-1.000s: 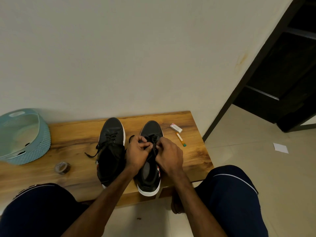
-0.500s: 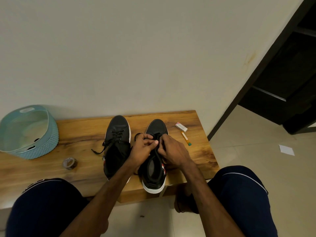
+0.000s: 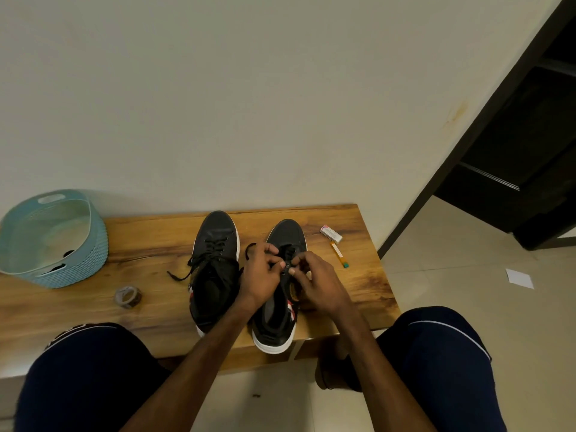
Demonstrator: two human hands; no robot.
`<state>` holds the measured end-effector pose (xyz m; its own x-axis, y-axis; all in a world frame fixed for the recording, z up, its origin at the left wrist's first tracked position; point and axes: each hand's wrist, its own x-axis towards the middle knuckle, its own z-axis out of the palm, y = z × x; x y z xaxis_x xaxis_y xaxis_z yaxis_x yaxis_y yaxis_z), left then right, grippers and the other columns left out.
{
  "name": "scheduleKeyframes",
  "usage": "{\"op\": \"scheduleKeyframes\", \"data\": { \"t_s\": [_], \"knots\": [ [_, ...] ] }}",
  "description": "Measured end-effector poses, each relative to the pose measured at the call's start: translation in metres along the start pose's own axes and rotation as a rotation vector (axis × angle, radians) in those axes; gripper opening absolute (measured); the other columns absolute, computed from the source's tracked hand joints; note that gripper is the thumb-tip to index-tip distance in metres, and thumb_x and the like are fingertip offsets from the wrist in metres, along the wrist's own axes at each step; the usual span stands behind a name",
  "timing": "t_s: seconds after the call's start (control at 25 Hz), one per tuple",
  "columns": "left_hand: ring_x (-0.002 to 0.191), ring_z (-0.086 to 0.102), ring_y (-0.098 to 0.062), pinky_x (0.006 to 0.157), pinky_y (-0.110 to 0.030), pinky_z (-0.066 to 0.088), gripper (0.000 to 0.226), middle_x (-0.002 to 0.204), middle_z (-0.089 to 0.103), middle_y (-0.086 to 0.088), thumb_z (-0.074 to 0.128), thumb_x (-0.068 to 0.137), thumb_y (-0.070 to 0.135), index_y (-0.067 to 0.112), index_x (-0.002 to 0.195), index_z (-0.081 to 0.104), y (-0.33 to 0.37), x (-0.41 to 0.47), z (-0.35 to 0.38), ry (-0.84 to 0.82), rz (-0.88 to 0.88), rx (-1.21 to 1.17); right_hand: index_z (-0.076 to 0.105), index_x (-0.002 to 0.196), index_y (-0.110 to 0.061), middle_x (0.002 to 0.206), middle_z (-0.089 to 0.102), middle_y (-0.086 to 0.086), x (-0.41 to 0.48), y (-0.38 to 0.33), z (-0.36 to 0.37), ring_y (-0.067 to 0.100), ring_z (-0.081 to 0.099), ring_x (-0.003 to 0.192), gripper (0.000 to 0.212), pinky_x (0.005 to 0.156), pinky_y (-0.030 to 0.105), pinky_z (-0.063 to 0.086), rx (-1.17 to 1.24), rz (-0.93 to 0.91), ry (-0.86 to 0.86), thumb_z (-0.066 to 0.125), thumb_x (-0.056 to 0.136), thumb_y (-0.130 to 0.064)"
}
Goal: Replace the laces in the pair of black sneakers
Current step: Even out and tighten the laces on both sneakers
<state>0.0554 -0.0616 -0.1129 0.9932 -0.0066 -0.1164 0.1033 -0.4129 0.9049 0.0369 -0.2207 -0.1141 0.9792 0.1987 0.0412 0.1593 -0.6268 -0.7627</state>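
Left hand and right hand pinch the lace over the right sneaker; left sneaker stands beside it.

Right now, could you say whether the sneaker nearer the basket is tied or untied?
Untied: the lace on that sneaker crosses the eyelets, but its loose end lies on the bench.

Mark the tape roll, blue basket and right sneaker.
tape roll (image 3: 132,302): head view, its outer side.
blue basket (image 3: 79,263): head view, its woven outer wall.
right sneaker (image 3: 286,233): head view, its toe cap.
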Motion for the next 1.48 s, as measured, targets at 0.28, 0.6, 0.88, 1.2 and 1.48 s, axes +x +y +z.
{"op": "scheduleKeyframes", "data": {
  "t_s": [0.28, 0.6, 0.88, 1.2, 1.48],
  "knots": [
    [0.085, 0.064, -0.018, 0.076, -0.026, 0.050, 0.019, 0.101, 0.070, -0.015, 0.057, 0.095, 0.000, 0.016, 0.101, 0.051, -0.003, 0.003, -0.007, -0.045, -0.159, -0.321, 0.064, 0.106, -0.027, 0.098, 0.064, -0.013, -0.002, 0.003, 0.007, 0.003, 0.060, 0.094, 0.019, 0.081, 0.032, 0.056, 0.107, 0.078, 0.120, 0.069, 0.089, -0.021],
    [0.072, 0.065, -0.002, 0.069, -0.014, 0.051, 0.029, 0.088, 0.071, -0.009, 0.070, 0.083, -0.007, 0.010, 0.098, 0.051, 0.004, -0.001, 0.002, 0.089, -0.026, -0.165, 0.067, 0.096, -0.020, 0.087, 0.068, -0.009, -0.006, -0.020, -0.004, 0.005, 0.064, 0.081, 0.031, 0.072, 0.028, 0.057, 0.178, 0.249, 0.123, 0.072, 0.084, -0.048],
    [0.067, 0.067, -0.001, 0.065, -0.017, 0.052, 0.039, 0.087, 0.072, -0.014, 0.064, 0.084, -0.013, 0.016, 0.085, 0.039, 0.001, 0.002, 0.006, 0.046, -0.075, -0.253, 0.066, 0.096, -0.013, 0.089, 0.069, 0.000, -0.006, -0.021, -0.001, 0.011, 0.068, 0.078, 0.035, 0.067, 0.033, 0.062, 0.383, 0.458, 0.080, 0.087, 0.074, -0.030],
    [0.083, 0.074, -0.022, 0.082, -0.039, 0.057, 0.042, 0.080, 0.074, -0.018, 0.072, 0.077, -0.012, 0.012, 0.072, 0.038, -0.005, 0.012, -0.001, 0.024, -0.019, -0.241, 0.063, 0.094, -0.014, 0.086, 0.070, 0.000, -0.003, -0.019, 0.006, 0.014, 0.069, 0.080, 0.039, 0.073, 0.038, 0.061, 0.305, 0.417, 0.095, 0.090, 0.069, -0.029],
    [0.081, 0.073, -0.006, 0.079, -0.037, 0.057, 0.038, 0.077, 0.076, -0.001, 0.076, 0.077, -0.004, 0.009, 0.073, 0.041, 0.004, 0.008, 0.000, 0.064, 0.139, -0.026, 0.071, 0.098, -0.015, 0.086, 0.072, 0.000, 0.000, -0.007, -0.003, 0.014, 0.070, 0.081, 0.011, 0.078, 0.035, 0.060, 0.418, 0.422, 0.202, 0.072, 0.089, -0.021]
  ]
}}
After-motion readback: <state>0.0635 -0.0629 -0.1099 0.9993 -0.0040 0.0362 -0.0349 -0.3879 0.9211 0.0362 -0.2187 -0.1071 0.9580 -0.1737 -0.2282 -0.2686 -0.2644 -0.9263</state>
